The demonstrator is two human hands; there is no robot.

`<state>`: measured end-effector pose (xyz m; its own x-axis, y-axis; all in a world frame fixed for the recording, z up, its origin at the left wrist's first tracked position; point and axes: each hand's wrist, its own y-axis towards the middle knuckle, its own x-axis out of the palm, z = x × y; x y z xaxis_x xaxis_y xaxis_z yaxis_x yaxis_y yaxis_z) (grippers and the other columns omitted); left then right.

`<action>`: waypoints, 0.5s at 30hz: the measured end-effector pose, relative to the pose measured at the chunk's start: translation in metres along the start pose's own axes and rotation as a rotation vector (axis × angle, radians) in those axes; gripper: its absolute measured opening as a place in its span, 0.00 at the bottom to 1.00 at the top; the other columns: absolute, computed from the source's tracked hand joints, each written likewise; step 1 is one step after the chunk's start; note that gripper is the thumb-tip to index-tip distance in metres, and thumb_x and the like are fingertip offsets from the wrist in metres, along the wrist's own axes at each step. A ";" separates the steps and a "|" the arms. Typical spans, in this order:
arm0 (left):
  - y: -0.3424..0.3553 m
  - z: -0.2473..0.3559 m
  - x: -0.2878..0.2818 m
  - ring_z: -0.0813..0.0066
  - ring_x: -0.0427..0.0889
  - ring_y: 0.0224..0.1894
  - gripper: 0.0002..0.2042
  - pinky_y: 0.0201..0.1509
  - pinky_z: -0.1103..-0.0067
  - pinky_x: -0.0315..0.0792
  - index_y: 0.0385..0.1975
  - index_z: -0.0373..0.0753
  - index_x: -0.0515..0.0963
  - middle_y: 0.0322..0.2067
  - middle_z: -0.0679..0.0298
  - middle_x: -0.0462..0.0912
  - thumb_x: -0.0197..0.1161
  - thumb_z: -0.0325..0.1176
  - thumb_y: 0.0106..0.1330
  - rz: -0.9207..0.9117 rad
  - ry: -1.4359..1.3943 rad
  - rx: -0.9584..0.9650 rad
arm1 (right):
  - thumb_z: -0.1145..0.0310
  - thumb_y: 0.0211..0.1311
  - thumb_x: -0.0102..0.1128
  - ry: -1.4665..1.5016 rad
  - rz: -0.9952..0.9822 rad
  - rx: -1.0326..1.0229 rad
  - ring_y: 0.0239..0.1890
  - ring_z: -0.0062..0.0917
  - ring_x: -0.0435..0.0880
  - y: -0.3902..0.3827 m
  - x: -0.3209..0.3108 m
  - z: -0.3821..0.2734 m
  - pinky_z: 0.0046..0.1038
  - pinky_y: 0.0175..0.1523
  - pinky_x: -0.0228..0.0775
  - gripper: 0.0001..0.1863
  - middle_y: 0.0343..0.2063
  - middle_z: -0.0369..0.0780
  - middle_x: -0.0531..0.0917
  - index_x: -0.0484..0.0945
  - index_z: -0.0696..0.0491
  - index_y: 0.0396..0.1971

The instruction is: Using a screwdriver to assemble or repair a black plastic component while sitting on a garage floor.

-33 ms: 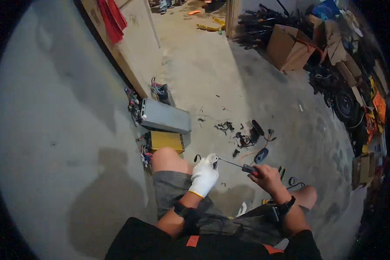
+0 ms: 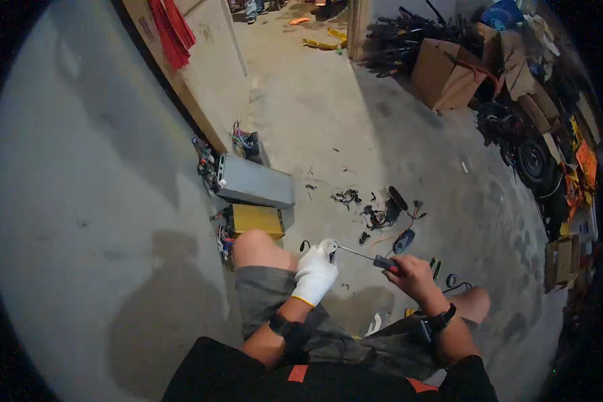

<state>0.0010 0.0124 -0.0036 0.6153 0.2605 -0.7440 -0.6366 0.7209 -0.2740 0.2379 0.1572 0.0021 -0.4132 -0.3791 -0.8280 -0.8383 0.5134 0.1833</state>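
My left hand (image 2: 317, 271), in a white knit glove with a yellow cuff edge, is closed around a small part (image 2: 333, 248) that shows pale and dark at the fingertips. Its kind is too small to make out, and the glove covers most of it. A screwdriver (image 2: 356, 252) with a long metal shaft and a black and red handle lies almost level across, its tip at that part. Bare fingers of my right hand (image 2: 412, 273) wrap round the handle's end. Both hands are held above the floor between my knees.
On the left stand a grey metal box (image 2: 256, 181) and a yellow box (image 2: 257, 221) with wires. Loose black parts (image 2: 380, 216) and cables lie on the floor ahead. A cardboard box (image 2: 447, 74) and a heap with a small wheel (image 2: 532, 161) line the right side.
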 end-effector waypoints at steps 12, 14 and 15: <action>-0.017 0.000 0.012 0.46 0.83 0.47 0.19 0.51 0.59 0.77 0.56 0.48 0.76 0.46 0.50 0.82 0.65 0.35 0.63 0.012 0.169 0.038 | 0.50 0.61 0.72 0.655 -0.394 0.801 0.22 0.18 0.75 -0.009 -0.010 -0.004 0.23 0.30 0.66 0.21 0.23 0.35 0.83 0.86 0.56 0.36; -0.017 -0.002 0.011 0.46 0.83 0.46 0.20 0.50 0.59 0.77 0.55 0.48 0.77 0.45 0.50 0.82 0.66 0.34 0.62 0.053 0.105 0.102 | 0.50 0.65 0.68 0.935 -0.468 0.862 0.21 0.15 0.72 -0.016 -0.004 0.010 0.21 0.27 0.61 0.20 0.23 0.31 0.80 0.85 0.54 0.34; -0.016 -0.002 0.011 0.46 0.83 0.46 0.20 0.50 0.58 0.77 0.55 0.48 0.77 0.45 0.50 0.82 0.66 0.33 0.62 0.074 0.070 0.134 | 0.50 0.66 0.67 1.021 -0.486 0.877 0.20 0.15 0.71 -0.018 0.000 0.014 0.22 0.26 0.60 0.19 0.22 0.30 0.79 0.84 0.54 0.34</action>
<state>0.0172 0.0025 -0.0081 0.5319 0.2741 -0.8012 -0.6082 0.7820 -0.1363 0.2577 0.1591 -0.0082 -0.5395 -0.8368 0.0933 -0.6370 0.3331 -0.6952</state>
